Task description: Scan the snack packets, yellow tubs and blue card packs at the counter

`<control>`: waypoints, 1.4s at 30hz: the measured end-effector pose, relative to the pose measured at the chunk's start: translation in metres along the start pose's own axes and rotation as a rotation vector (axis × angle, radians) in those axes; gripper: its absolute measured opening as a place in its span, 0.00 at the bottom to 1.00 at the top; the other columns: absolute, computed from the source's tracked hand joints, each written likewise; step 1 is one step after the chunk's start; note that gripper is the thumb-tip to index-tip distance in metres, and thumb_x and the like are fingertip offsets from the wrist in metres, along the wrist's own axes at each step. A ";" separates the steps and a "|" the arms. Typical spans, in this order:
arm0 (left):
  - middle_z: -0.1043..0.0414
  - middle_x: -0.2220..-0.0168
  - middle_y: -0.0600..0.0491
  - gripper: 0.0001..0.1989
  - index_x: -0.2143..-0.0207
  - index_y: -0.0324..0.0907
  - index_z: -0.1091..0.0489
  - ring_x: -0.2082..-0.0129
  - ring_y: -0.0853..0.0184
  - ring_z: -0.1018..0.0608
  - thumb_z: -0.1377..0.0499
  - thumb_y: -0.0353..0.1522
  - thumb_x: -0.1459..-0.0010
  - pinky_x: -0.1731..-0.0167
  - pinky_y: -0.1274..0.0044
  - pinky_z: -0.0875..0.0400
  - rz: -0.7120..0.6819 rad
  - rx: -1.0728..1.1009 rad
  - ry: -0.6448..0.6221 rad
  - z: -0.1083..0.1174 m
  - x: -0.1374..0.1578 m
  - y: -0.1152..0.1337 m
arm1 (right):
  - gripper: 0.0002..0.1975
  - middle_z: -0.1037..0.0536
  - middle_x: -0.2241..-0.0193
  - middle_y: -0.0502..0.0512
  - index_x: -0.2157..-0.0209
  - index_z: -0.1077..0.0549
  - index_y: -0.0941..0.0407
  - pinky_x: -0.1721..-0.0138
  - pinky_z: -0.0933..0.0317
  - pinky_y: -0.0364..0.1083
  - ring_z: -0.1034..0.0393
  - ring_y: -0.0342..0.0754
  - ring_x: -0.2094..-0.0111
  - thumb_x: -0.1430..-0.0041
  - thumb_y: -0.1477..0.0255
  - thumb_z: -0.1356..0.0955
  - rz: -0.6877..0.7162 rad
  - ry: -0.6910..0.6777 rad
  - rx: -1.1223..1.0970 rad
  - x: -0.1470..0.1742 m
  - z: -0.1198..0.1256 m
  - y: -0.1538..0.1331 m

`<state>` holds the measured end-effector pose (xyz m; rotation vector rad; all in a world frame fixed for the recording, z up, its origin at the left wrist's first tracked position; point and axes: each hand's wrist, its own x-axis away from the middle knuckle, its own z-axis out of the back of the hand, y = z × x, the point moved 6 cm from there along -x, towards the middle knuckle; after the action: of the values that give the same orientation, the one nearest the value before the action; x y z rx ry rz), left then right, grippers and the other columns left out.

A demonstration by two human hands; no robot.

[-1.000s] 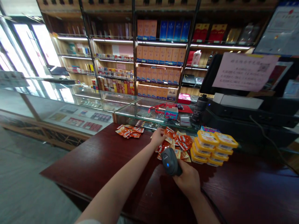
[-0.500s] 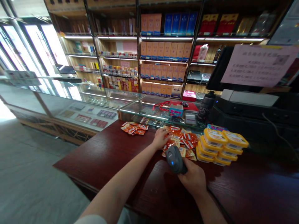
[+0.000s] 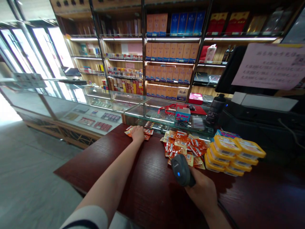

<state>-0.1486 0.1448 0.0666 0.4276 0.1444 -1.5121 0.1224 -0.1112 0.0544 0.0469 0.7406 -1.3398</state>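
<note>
The right hand [image 3: 202, 187] has its fingers wrapped tight around the handle of one dark grey plastic scanner [image 3: 181, 171] with one blue light. The left hand [image 3: 138, 133], farther off, lies on a small pile of shiny orange and cream packets [image 3: 148, 135]; I cannot tell if its fingers are pinching one. Under both hands is one dark red-brown wooden table [image 3: 147, 178].

Just past the scanner is a bigger pile of shiny orange and cream packets [image 3: 176, 146]. They overlap too much to count. To the right of that pile, up from the right hand, are two stacks of clear tubs with yellow lids [image 3: 227, 144]. I see four in each, so eight.

Beyond the hands, on the glass counter [image 3: 133, 109], are one small blue and pink box [image 3: 183, 115] and one dark bottle [image 3: 215, 111]. Farthest away, four tall blue boxes [image 3: 187, 24] stand on a shelf.
</note>
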 end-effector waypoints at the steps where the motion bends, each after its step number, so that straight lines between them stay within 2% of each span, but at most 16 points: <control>1: 0.29 0.57 0.42 0.15 0.60 0.42 0.25 0.51 0.55 0.33 0.51 0.26 0.42 0.53 0.68 0.39 0.005 -0.037 -0.012 0.000 -0.005 -0.005 | 0.15 0.20 0.62 0.57 0.56 0.28 0.56 0.65 0.37 0.46 0.24 0.52 0.64 0.48 0.74 0.35 0.002 0.006 0.005 0.000 0.000 0.000; 9: 0.32 0.54 0.40 0.16 0.62 0.40 0.23 0.51 0.54 0.32 0.51 0.28 0.42 0.56 0.69 0.36 0.012 -0.101 -0.018 -0.005 -0.029 -0.019 | 0.17 0.20 0.62 0.56 0.56 0.28 0.55 0.62 0.36 0.46 0.24 0.51 0.64 0.49 0.74 0.35 -0.026 0.034 -0.009 0.000 -0.001 0.004; 18: 0.24 0.60 0.44 0.18 0.56 0.45 0.25 0.60 0.55 0.24 0.53 0.34 0.39 0.61 0.69 0.34 -0.076 -0.040 0.036 0.021 -0.014 -0.007 | 0.15 0.20 0.64 0.56 0.58 0.28 0.55 0.65 0.36 0.45 0.24 0.51 0.66 0.49 0.73 0.36 0.017 0.059 -0.009 -0.001 0.000 0.000; 23: 0.25 0.57 0.44 0.17 0.58 0.44 0.25 0.56 0.57 0.25 0.52 0.32 0.40 0.58 0.70 0.34 -0.024 -0.020 0.042 0.023 -0.010 -0.012 | 0.16 0.19 0.64 0.56 0.57 0.28 0.55 0.63 0.36 0.45 0.24 0.50 0.66 0.49 0.74 0.36 0.013 0.058 0.000 0.000 -0.002 0.002; 26: 0.26 0.56 0.43 0.14 0.60 0.43 0.24 0.52 0.56 0.27 0.48 0.29 0.44 0.55 0.70 0.35 -0.045 -0.067 -0.004 0.013 -0.013 -0.016 | 0.15 0.19 0.63 0.56 0.57 0.28 0.55 0.63 0.36 0.45 0.24 0.50 0.66 0.49 0.74 0.36 0.002 0.040 -0.009 0.000 -0.005 0.003; 28: 0.26 0.55 0.43 0.15 0.58 0.43 0.24 0.50 0.56 0.28 0.47 0.27 0.46 0.52 0.70 0.36 -0.105 -0.049 -0.061 0.005 -0.017 -0.015 | 0.15 0.20 0.64 0.56 0.57 0.28 0.54 0.64 0.36 0.45 0.24 0.50 0.66 0.48 0.73 0.35 0.006 0.041 -0.017 0.000 -0.005 0.003; 32: 0.24 0.57 0.45 0.17 0.57 0.46 0.25 0.53 0.58 0.25 0.41 0.29 0.51 0.54 0.73 0.35 -0.176 0.004 -0.207 -0.006 -0.025 -0.009 | 0.16 0.20 0.66 0.54 0.57 0.28 0.54 0.66 0.37 0.45 0.24 0.50 0.67 0.50 0.75 0.36 0.015 0.058 -0.011 -0.001 -0.004 0.002; 35: 0.24 0.58 0.44 0.12 0.62 0.44 0.23 0.55 0.57 0.25 0.40 0.30 0.51 0.54 0.73 0.36 -0.178 -0.011 -0.227 -0.001 -0.027 -0.006 | 0.16 0.20 0.67 0.54 0.58 0.28 0.54 0.65 0.37 0.45 0.25 0.49 0.67 0.50 0.75 0.36 0.029 0.073 -0.008 -0.001 -0.004 0.001; 37: 0.25 0.57 0.43 0.09 0.65 0.43 0.23 0.52 0.56 0.28 0.42 0.31 0.48 0.52 0.71 0.38 -0.185 -0.036 -0.182 0.008 -0.024 -0.005 | 0.15 0.20 0.67 0.54 0.58 0.28 0.54 0.65 0.37 0.44 0.24 0.49 0.67 0.50 0.75 0.36 0.029 0.074 -0.007 -0.001 -0.004 0.002; 39: 0.27 0.55 0.43 0.10 0.66 0.44 0.22 0.48 0.55 0.32 0.44 0.32 0.45 0.50 0.69 0.41 -0.191 -0.062 -0.076 0.022 -0.019 -0.005 | 0.14 0.20 0.66 0.55 0.58 0.28 0.54 0.65 0.38 0.45 0.24 0.50 0.67 0.49 0.74 0.36 0.022 0.068 0.002 -0.001 -0.004 0.003; 42: 0.27 0.55 0.45 0.15 0.60 0.48 0.22 0.49 0.55 0.31 0.48 0.33 0.42 0.52 0.69 0.40 -0.182 -0.010 0.063 0.041 -0.006 -0.005 | 0.13 0.20 0.66 0.56 0.58 0.28 0.55 0.65 0.38 0.45 0.25 0.50 0.67 0.48 0.73 0.35 0.001 0.040 0.005 -0.001 -0.004 0.003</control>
<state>-0.1610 0.1353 0.1057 0.4647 0.2457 -1.6766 0.1229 -0.1080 0.0508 0.0778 0.7708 -1.3424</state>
